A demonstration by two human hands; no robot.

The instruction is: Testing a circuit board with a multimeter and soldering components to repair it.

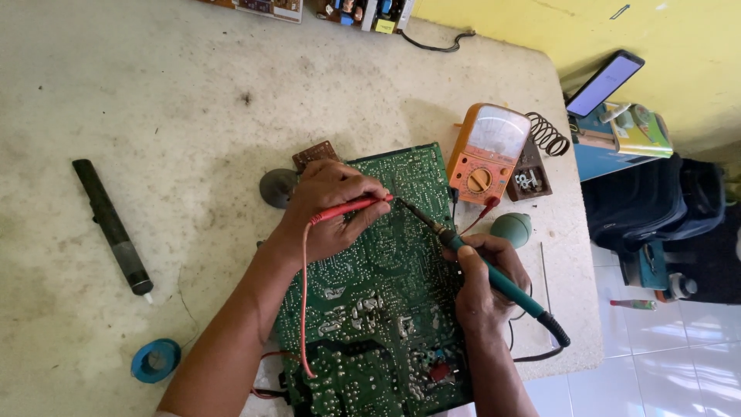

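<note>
On green PCB (386,309): L hand (328,208) grips red probe (347,208), R hand (482,286) grips soldering iron (494,274).

The green circuit board (386,309) runs off the bottom edge, its lower end unseen. The left hand (328,208) covers the board's upper left corner and part of a dark round disc (276,188) beside it. Above the board, more circuit boards (363,11) are cut by the top edge. The board's solder points are too small to tell apart.

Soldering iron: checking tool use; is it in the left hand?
No, the right hand holds the soldering iron; the left hand holds a red probe.
</note>
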